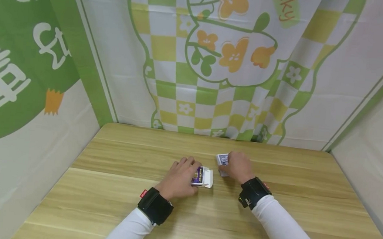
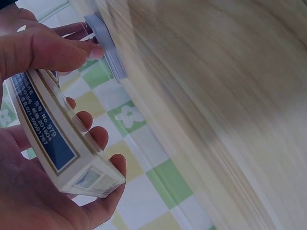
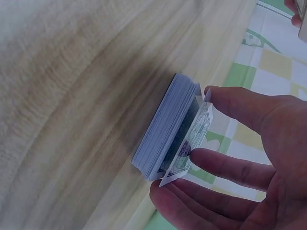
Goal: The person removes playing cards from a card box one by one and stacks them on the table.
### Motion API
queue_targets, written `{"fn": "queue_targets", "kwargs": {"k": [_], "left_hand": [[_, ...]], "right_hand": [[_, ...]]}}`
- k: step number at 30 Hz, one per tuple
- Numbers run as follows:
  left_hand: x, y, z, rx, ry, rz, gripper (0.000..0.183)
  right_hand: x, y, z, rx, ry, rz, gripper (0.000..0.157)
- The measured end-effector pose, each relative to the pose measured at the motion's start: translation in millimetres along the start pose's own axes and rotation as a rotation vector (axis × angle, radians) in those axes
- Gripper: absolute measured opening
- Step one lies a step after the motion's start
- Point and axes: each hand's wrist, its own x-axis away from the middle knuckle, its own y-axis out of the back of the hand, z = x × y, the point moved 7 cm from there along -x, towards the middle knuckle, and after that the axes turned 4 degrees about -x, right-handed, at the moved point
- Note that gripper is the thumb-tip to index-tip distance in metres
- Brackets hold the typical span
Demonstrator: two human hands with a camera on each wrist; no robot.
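Observation:
My left hand (image 1: 179, 178) grips a playing-card box (image 1: 198, 175), purple and white at the front, its white end flap (image 1: 209, 178) standing open toward the right. In the left wrist view the box (image 2: 48, 120) shows a blue printed side, with the fingers curled beneath it. A stack of blue-backed playing cards (image 1: 222, 160) lies on the table, partly covered by my right hand (image 1: 240, 168). Seen from the right wrist, thumb and fingertips pinch a playing card (image 3: 194, 141) by its edges, slightly raised off the deck (image 3: 163, 127).
The wooden table (image 1: 125, 155) ends at a patterned cloth curtain (image 1: 210, 95) behind the cards. Fabric walls (image 1: 67, 125) rise along both sides. The open box flap sits just left of the deck, a small gap between them.

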Motion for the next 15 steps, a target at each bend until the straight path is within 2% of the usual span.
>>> {"fn": "queue_targets", "kwargs": {"k": [15], "left_hand": [[-0.5,-0.3,-0.7,0.007,-0.004,0.005,0.069]], "right_hand": [[-1.0,-5.7,-2.2,0.010,-0.016,-0.004,0.040]]}}
